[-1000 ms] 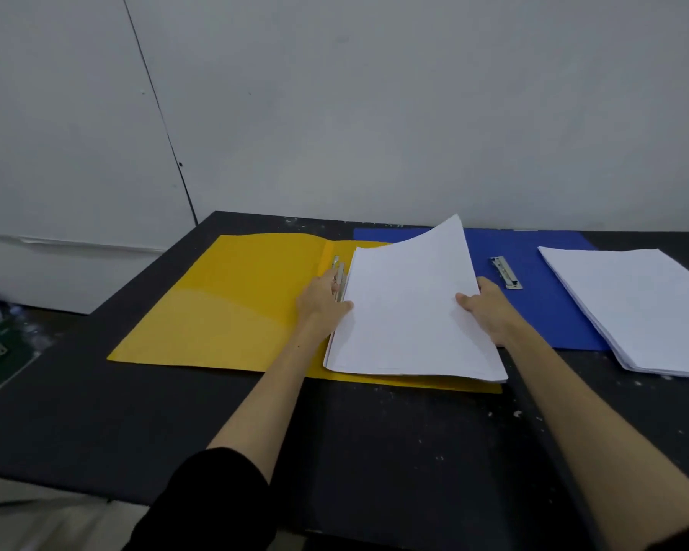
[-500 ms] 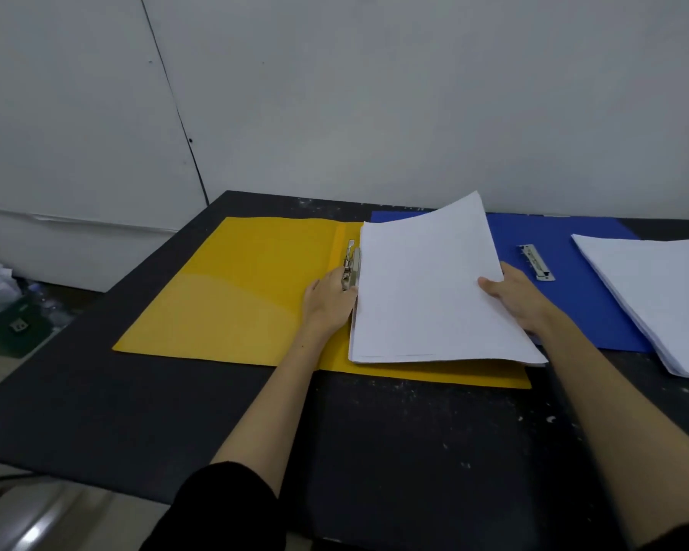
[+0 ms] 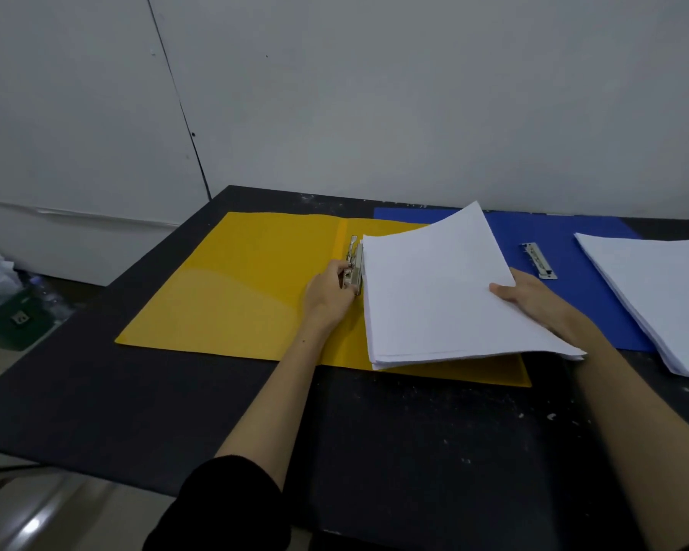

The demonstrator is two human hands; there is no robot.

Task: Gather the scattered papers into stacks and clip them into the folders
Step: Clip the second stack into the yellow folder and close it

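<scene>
The fingers of the left hand (image 3: pixel 329 294) curl around the lower end of the metal clip (image 3: pixel 355 268), pinching its lever where it stands on the yellow folder (image 3: pixel 231 296) just to the 3 o'clock side of the fold. The fingers of the right hand (image 3: pixel 533 298) are closed on the 3 o'clock edge of a paper stack (image 3: pixel 434 288), thumb on top and the rest underneath, out of sight. That edge is lifted, so the sheets bow upward toward the far corner, while the stack's 9 o'clock edge sits right against the clip on the folder's right-hand panel. The yellow folder lies open and flat on the dark counter (image 3: pixel 414 439), its left-hand panel bare. At 3 o'clock from it, partly behind the raised sheets, an open blue folder (image 3: pixel 585 296) lies flat with its own metal clip (image 3: pixel 538 261) on it, well apart from either hand. A second paper stack (image 3: pixel 661 296) rests at the far 3 o'clock side, overlapping the blue folder's edge. Both forearms reach in from 6 o'clock, the left one with a black sleeve (image 3: pixel 223 507). Beyond the counter, at 12 o'clock, stands a pale wall (image 3: pixel 374 93).
</scene>
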